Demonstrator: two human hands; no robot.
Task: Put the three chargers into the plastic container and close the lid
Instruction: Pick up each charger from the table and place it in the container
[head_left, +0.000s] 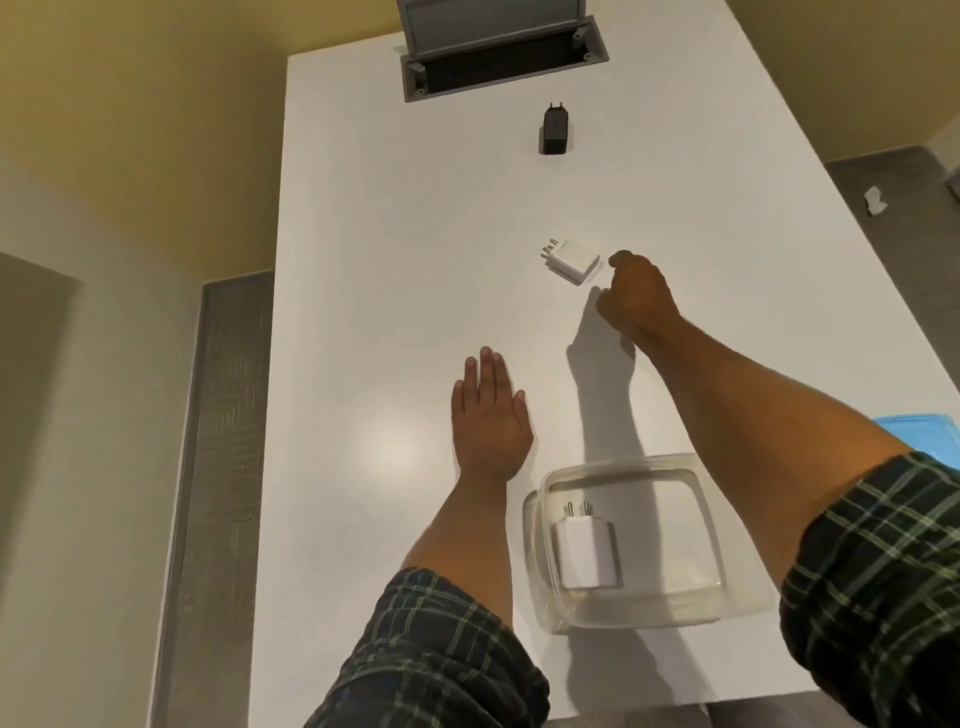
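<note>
A clear plastic container stands at the near right of the white table, with one white charger lying inside it. A second white charger lies mid-table, pins pointing left. A black charger lies farther away near the cable hatch. My right hand hovers just right of the second white charger, fingers curled and apart, holding nothing. My left hand rests flat on the table, palm down, left of the container. A blue lid peeks out behind my right forearm.
A grey cable hatch with its flap raised sits at the table's far end. The white table has a wall on its left side and grey floor on the right, with a scrap of white paper on it.
</note>
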